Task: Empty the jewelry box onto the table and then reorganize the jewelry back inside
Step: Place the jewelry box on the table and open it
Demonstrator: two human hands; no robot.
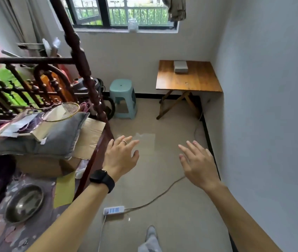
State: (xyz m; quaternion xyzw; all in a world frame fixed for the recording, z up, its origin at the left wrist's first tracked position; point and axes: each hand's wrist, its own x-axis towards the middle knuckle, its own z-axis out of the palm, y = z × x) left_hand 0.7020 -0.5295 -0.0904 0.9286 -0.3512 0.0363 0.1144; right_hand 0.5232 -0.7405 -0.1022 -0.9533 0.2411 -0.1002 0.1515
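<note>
Our left hand (121, 157) is held out over the floor, fingers spread and straight, gripping nothing; a ring on one finger, a black watch (102, 180) on the wrist. Our right hand (198, 163) likewise splayed and empty, well apart from the left. Below them, a white power strip (113, 210) on the tile floor (162, 179). Far ahead in the corner, the grey jewelry box (180, 66) sits closed near the back edge of the wooden tabletop (190, 80). A teal stool (123, 98) stands left of it.
</note>
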